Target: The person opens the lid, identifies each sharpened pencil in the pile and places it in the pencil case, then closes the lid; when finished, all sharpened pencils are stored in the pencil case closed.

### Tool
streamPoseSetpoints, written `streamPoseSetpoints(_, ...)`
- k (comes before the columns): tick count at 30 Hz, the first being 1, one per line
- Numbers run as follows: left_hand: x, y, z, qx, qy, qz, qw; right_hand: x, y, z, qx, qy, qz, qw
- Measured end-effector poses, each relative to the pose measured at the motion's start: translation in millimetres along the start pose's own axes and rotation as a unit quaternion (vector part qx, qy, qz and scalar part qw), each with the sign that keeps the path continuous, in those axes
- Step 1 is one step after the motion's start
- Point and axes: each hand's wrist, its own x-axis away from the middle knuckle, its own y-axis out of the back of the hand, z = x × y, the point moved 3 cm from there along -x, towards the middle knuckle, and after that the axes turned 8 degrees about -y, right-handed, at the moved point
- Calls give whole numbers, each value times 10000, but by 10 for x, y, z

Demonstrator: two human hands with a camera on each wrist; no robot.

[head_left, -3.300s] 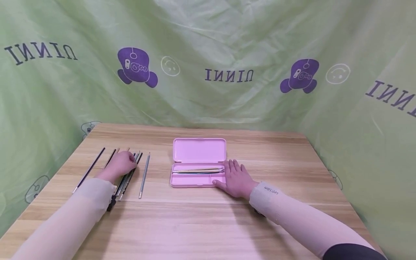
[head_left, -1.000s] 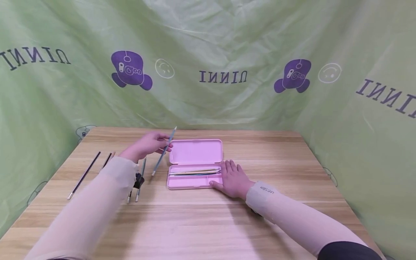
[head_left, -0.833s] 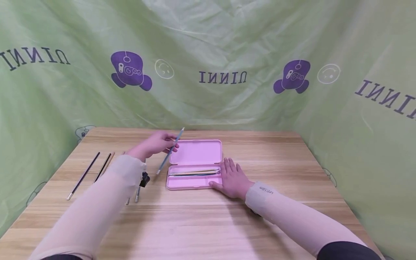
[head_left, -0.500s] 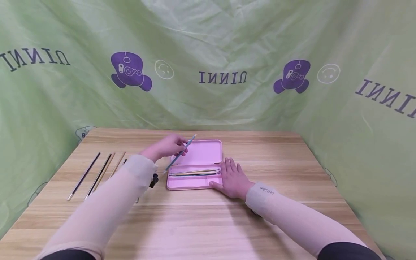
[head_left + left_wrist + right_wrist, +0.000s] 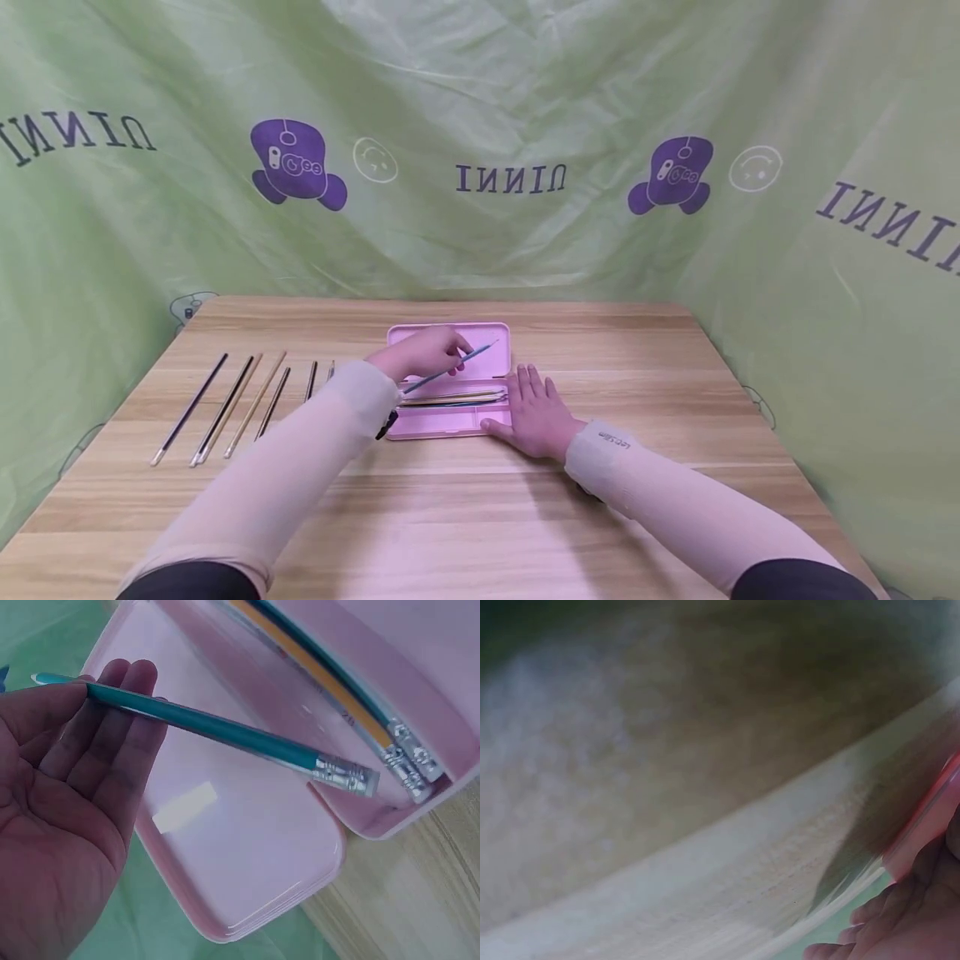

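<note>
My left hand pinches a teal pencil between thumb and fingers, above the pink pencil case. The pencil slants, its silver eraser end toward the case's long compartment. That compartment holds several pencils, among them a yellow one and a teal one with silver ferrules. The case's lid lies open behind the left hand. At the case's right end rests my right hand, fingers straight and thumb on the front right corner. The right wrist view shows only part of that hand, at its lower right.
Several pencils lie in a spread row on the left of the wooden table, such as a dark pencil and a natural wood pencil. The left forearm covers some of them. A green curtain hangs behind the table.
The left hand went from the row of pencils on the left, picked up a teal pencil and carried it right to over the case, tilting it flatter. The right hand has stayed in place.
</note>
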Motion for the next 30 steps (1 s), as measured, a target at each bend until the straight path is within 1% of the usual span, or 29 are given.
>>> streamPoseSetpoints(5, -32, -92, -16, -722, -133, 197, 9971, -5, 1, -5, 14, 11, -47, 10000)
streamPoseSetpoints(8, -32, -158, 4, -1029, -88, 286, 9942, -3, 3, -2, 13, 18, -44, 10000)
streamPoseSetpoints(12, -30, -241, 33, -1121, -23, 351, 9931, 2, 3, 3, -5, 24, -13, 10000)
streamPoseSetpoints(15, -35, -277, 30, -1209, -87, 339, 9921, 8, 12, 12, -11, 26, 9, 10000)
streamPoseSetpoints(18, -32, -293, 20, -1284, -34, 313, 9912, 8, 15, 15, -38, 28, 23, 10000)
streamPoseSetpoints(21, 0, -283, 31, -1171, 60, 118, 9930, 7, 5, 9, -58, 7, 54, 10000)
streamPoseSetpoints(24, 84, -216, 71, -921, 87, -232, 9954, 0, -5, 3, -54, -16, 71, 10000)
streamPoseSetpoints(26, 167, -142, 130, -734, 120, -537, 9958, -3, -6, 1, -50, -16, 76, 10000)
streamPoseSetpoints(28, 277, -47, 216, -487, 229, -853, 9949, -4, -3, 1, -22, -18, 108, 9999)
streamPoseSetpoints(30, 425, 49, 333, -291, 472, -1128, 9921, -2, 6, 1, -40, -6, 123, 9999)
